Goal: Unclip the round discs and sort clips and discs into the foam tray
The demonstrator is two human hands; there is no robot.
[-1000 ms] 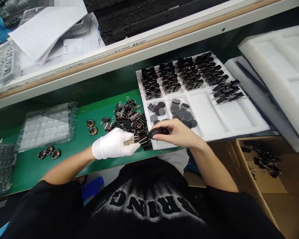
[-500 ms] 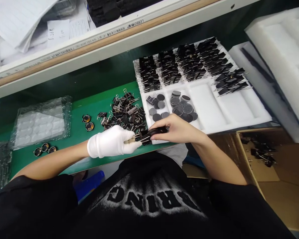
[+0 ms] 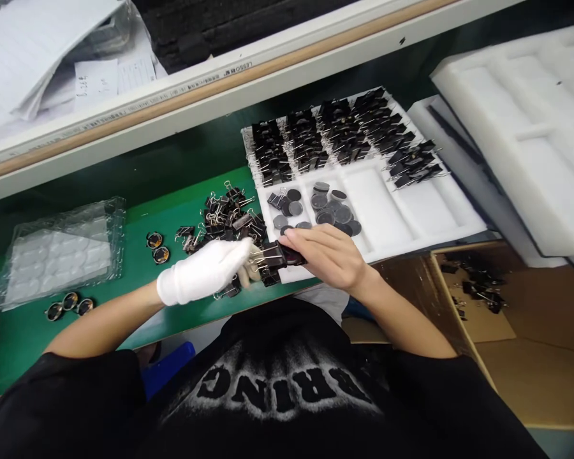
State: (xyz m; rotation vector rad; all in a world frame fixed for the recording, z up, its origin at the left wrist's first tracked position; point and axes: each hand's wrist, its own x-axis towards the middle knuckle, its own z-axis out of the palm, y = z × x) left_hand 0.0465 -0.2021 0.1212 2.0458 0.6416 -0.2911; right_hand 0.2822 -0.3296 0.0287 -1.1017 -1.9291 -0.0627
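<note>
In a white glove with bare fingertips, my left hand [image 3: 205,268] is closed on the wire handles of a black binder clip [image 3: 273,255]. My right hand [image 3: 328,255], ungloved, grips a dark round piece [image 3: 294,256] at the clip's mouth; its fingers hide most of it. Whether the clip's jaws are around the piece I cannot tell. A heap of loose binder clips [image 3: 229,213] lies on the green bench just beyond my left hand. Grey and black discs [image 3: 335,210] fill two compartments of the white foam tray [image 3: 377,197] beyond my right hand.
Rows of clipped pieces [image 3: 344,131] cover the tray's far side. More foam trays [image 3: 530,140] lean at right, above a cardboard box [image 3: 540,370] holding clips. Clear plastic trays [image 3: 62,248] and small round parts [image 3: 69,301] sit left. A shelf edge [image 3: 186,95] spans the back.
The view has shifted slightly. My right hand's fingers have gone from a pinch to lying over the round piece, and the binder clip has turned to show its broad side.
</note>
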